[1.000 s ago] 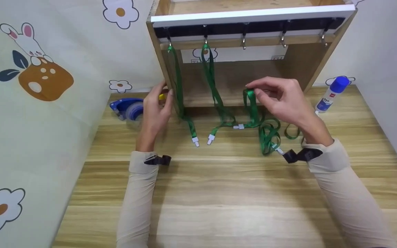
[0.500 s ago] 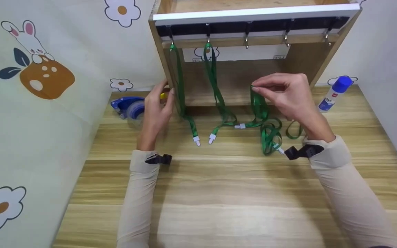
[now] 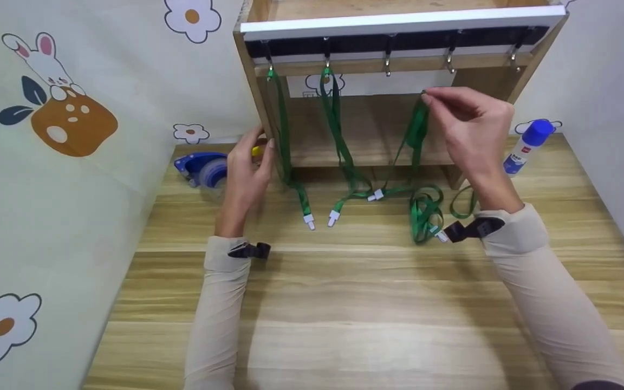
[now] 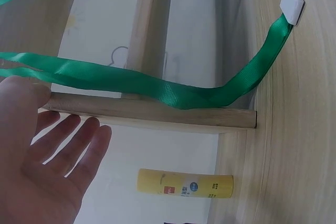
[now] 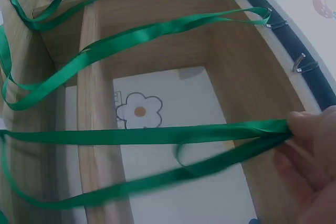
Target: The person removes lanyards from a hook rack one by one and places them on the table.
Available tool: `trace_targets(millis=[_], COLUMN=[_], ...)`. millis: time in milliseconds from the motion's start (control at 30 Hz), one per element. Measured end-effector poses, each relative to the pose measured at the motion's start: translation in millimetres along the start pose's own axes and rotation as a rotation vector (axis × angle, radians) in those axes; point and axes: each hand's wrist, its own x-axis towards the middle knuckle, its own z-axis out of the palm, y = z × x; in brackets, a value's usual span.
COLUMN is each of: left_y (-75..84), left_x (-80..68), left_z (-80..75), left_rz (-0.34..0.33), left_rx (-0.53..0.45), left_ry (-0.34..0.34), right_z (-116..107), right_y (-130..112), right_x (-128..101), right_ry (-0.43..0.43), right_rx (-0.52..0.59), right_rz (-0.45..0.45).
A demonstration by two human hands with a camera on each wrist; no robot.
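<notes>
My right hand (image 3: 477, 130) pinches the top loop of a green lanyard (image 3: 418, 127) between thumb and fingers, below the row of hooks. Its white clip (image 3: 375, 195) lies on the table, and the ribbon spreads into two strands in the right wrist view. Two more green lanyards hang from the first hook (image 3: 270, 69) and the second hook (image 3: 327, 64), their clips on the table. At the left side panel of the wooden rack (image 3: 252, 89), my left hand (image 3: 247, 168) rests with its thumb at the front edge and its fingers extended along the outside (image 4: 63, 140).
Three bare hooks, among them a middle hook (image 3: 388, 67), line the rack's black strip. A coiled green lanyard (image 3: 426, 214) lies near my right wrist. A blue-capped glue bottle (image 3: 528, 143) stands right; a blue tape dispenser (image 3: 198, 168) and yellow glue stick (image 4: 184, 183) are left.
My right hand has risen and moved right with the lanyard, whose ribbon has drawn up off the table into a hanging loop. The left hand stays at the rack's side.
</notes>
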Motion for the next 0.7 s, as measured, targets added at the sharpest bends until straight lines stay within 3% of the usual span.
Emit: trace_targets(millis=[133,300,533,700], left_y=[1.0,1.2,0.1,0.0], left_x=[0.2,1.2,0.3,-0.5], left_z=[0.7,1.0,-0.1,-0.8], left_rz=[0.006,0.016,0.014,-0.002], left_rx=[-0.001,0.021,0.019,0.015], left_ry=[-0.002,0.010,0.010,0.000], right_z=[-1.7,-3.7,-1.9,4.8], right_y=[-1.7,-6.0,-13.2,-14.9], right_x=[-11.4,-35.6,-64.7,-72.2], right_ry=[-0.005,-0.192,-0.449,-0.481], right_rx=[0.040,0.065,0.130,0.226], right_rz=[-0.084,-0.099,0.058,0.178])
